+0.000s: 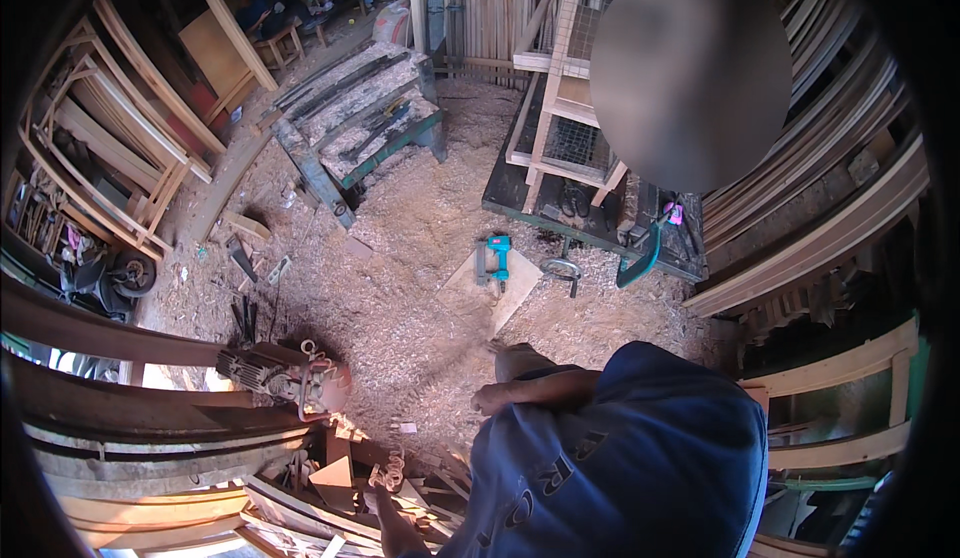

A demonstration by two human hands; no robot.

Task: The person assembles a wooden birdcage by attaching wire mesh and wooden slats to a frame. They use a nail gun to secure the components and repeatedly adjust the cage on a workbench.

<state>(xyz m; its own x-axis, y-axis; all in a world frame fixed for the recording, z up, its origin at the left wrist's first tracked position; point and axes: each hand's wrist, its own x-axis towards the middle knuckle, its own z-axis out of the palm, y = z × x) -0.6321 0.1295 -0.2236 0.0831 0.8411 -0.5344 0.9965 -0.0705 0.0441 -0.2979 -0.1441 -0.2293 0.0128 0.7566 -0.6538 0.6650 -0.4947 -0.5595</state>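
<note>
Wood-shaving-strewn floor — person in a dark blue cloth shirt over it.
From here: rusty-brown metal motor at left; pale flat board ahead, teal-and-grey nail gun lying on it; pinkish coiled hose low down, right by the left hand — contact unclear; right hand before the shirt; cannot tell either hand's finger state.

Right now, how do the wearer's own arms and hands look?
The dark blue shirt has dark lettering and a short right sleeve. Both forearms are uncovered. The left hand and right hand look ungloved; finer details are too small to tell.
</note>
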